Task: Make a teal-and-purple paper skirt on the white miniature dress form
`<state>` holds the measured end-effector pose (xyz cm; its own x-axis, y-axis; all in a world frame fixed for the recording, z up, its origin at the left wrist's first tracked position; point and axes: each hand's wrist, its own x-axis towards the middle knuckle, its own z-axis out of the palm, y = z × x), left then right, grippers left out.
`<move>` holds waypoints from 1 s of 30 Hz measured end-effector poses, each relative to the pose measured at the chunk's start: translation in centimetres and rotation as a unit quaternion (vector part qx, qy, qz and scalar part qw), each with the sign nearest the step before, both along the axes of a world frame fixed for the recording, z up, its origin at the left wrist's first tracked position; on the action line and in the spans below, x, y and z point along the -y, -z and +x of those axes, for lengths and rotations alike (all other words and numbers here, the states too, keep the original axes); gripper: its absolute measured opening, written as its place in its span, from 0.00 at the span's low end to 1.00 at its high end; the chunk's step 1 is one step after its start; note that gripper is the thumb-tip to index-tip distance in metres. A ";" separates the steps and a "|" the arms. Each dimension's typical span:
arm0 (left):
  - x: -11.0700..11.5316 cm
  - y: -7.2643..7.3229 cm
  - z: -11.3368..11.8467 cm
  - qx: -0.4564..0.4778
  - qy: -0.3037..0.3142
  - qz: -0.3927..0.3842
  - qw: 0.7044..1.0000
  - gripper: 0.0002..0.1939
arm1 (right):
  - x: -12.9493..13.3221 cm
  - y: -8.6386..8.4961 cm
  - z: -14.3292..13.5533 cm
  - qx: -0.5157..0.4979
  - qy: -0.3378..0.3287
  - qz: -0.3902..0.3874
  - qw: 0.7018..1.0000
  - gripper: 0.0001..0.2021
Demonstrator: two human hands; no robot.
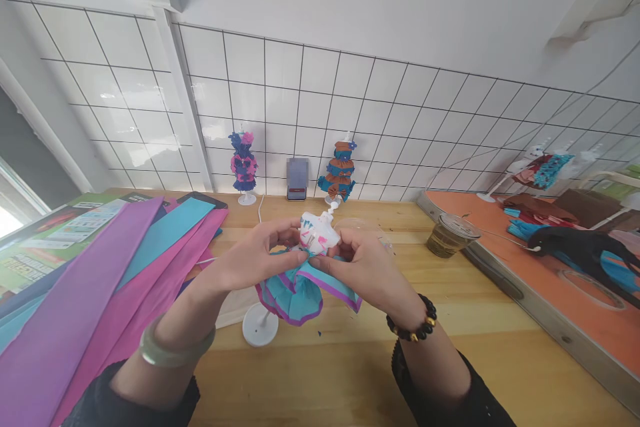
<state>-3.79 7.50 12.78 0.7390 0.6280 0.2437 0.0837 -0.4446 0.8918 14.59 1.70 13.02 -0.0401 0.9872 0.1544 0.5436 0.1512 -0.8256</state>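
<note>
A small white dress form (pixel 318 232) with pink and blue marks on its torso leans over the wooden table, its round white base (pixel 261 325) toward me. Round its waist sits a light-blue crepe paper skirt (pixel 295 297) with purple edging, gathered in folds. My left hand (pixel 255 253) pinches the paper at the waist from the left side. From the right, my right hand (pixel 365 267) presses the same paper with its thumb, a loose length of the strip hanging below. Both sets of fingertips are partly hidden behind the form.
Purple, blue and pink paper sheets (pixel 140 260) lie at left. Two dressed forms, one blue and pink (pixel 244 163), one brown and teal (pixel 341 170), stand by the tiled wall with a phone (pixel 297 179) between. A lidded cup (pixel 450 237) stands right, beside an orange surface (pixel 505 227).
</note>
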 end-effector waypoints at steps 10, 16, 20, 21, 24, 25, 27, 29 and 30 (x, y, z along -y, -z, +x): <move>0.4 -0.1 0.6 0.006 -0.057 0.000 0.998 0.13 | -0.1 0.5 0.0 -0.026 -0.029 0.002 0.999 0.19; 0.0 0.3 0.0 -0.007 -0.081 -0.002 0.997 0.14 | -0.1 0.1 0.3 -0.026 -0.075 0.030 0.996 0.08; 0.0 0.2 -0.1 0.003 -0.101 -0.029 0.994 0.17 | 0.3 -0.4 0.3 -0.021 -0.062 0.121 0.991 0.08; 0.0 0.2 0.0 0.003 -0.108 -0.039 0.993 0.17 | 0.5 -0.5 0.1 0.001 -0.058 0.147 0.987 0.08; 0.0 0.1 0.1 -0.005 -0.121 -0.057 0.991 0.18 | 1.2 -0.6 -0.6 0.084 -0.079 0.211 0.971 0.10; 0.0 0.0 0.1 -0.006 -0.123 -0.060 0.991 0.19 | 1.3 -0.5 -0.8 0.108 -0.090 0.232 0.962 0.10; 0.1 -0.1 0.1 -0.004 -0.128 -0.068 0.989 0.20 | 1.4 -0.2 -1.3 0.147 -0.100 0.284 0.942 0.08; 0.1 -0.2 0.0 -0.003 -0.138 -0.075 0.988 0.21 | 1.4 0.0 -1.7 0.179 -0.095 0.343 0.917 0.10; 0.2 -0.3 0.0 -0.003 -0.146 -0.077 0.986 0.21 | 1.3 0.1 -1.8 0.192 -0.093 0.372 0.904 0.11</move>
<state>-3.82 7.33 13.06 0.5228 0.8432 0.1251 0.1925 -0.2598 0.9463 12.79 0.38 12.88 -0.3861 0.5874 0.7112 0.6769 0.7042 -0.2141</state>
